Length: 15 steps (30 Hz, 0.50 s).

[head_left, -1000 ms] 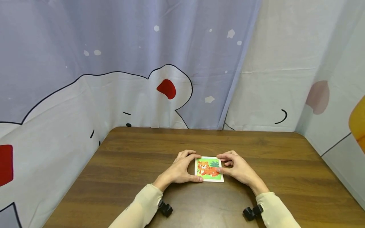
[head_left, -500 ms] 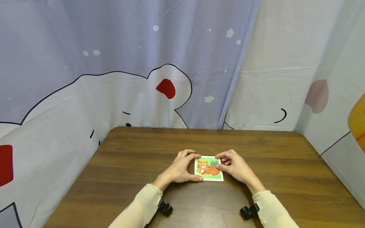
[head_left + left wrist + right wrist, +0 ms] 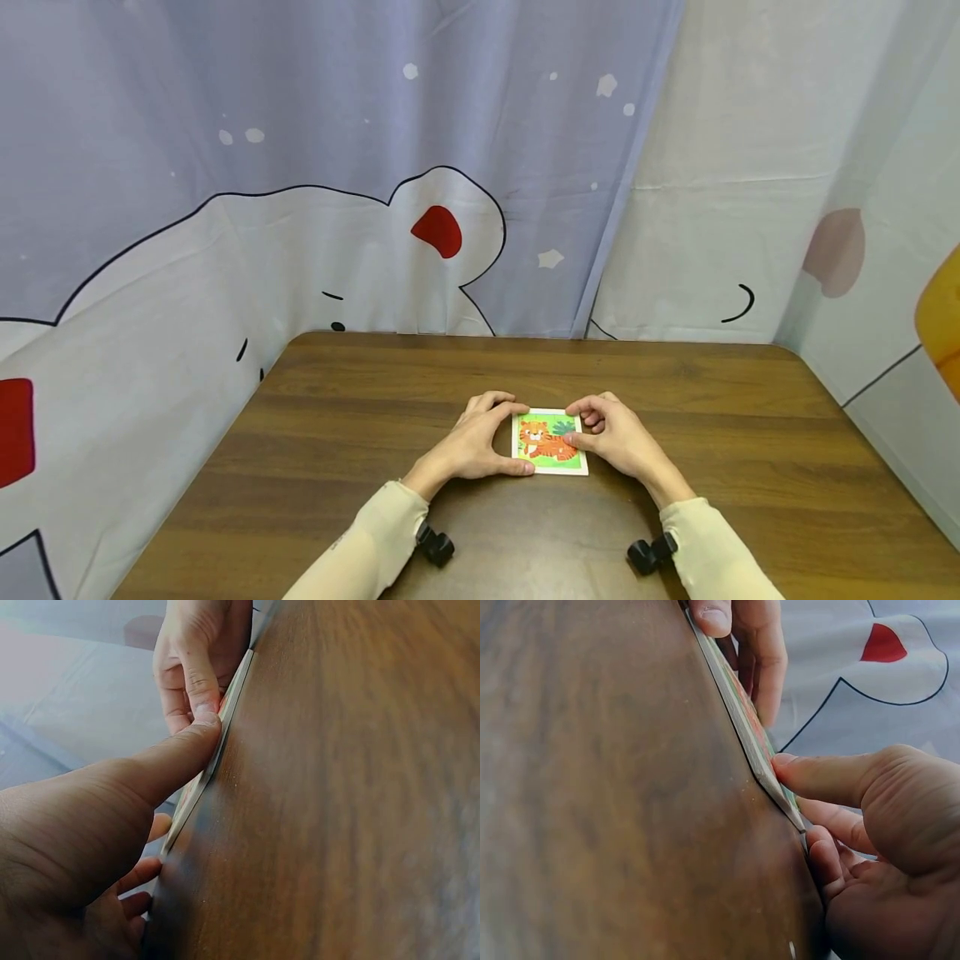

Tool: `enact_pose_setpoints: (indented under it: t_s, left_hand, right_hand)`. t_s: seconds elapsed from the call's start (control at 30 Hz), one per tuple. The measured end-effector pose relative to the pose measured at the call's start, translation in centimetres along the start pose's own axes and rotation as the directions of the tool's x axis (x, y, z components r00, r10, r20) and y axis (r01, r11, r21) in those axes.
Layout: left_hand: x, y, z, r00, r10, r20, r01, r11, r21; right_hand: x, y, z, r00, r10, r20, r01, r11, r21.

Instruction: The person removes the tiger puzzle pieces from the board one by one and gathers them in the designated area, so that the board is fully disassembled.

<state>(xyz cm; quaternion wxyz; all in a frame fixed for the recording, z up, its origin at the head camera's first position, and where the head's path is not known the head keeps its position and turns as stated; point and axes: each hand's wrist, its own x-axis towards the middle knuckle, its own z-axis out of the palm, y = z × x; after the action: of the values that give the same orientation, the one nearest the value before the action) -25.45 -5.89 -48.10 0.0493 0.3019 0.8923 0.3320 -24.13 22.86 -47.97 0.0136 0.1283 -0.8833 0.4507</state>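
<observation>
The left hand (image 3: 472, 447) is gripping and the right hand (image 3: 624, 440) is pinching a square, white-bordered, orange-and-green tiger board (image 3: 546, 452) between them, apparently complete, no gap showing.

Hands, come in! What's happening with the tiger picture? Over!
Left hand gripping tiger picture, thumb at near edge. Right hand: thumb on its printed face. Picture flat on table. No obstacle in sight.

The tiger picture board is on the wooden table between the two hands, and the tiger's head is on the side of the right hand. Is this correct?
Not quite: the head view shows the tiger's head on the side of the left hand. The tiger picture board is indeed on the wooden table between the two hands.
</observation>
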Motion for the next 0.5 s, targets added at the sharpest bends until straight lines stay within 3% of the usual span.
enact_pose_setpoints:
  t_s: [0.27,0.5]
  left_hand:
    - [0.01,-0.07,0.17,1.0,-0.007,-0.002,0.007,1.0,0.006]
    - [0.01,-0.02,0.14,1.0,-0.01,0.001,0.01,1.0,0.004]
  right_hand:
    - [0.21,-0.28,-0.01,0.999,0.013,0.052,-0.014,1.0,0.018]
    - [0.17,-0.39,-0.3,0.996,-0.02,0.093,0.021,1.0,-0.006]
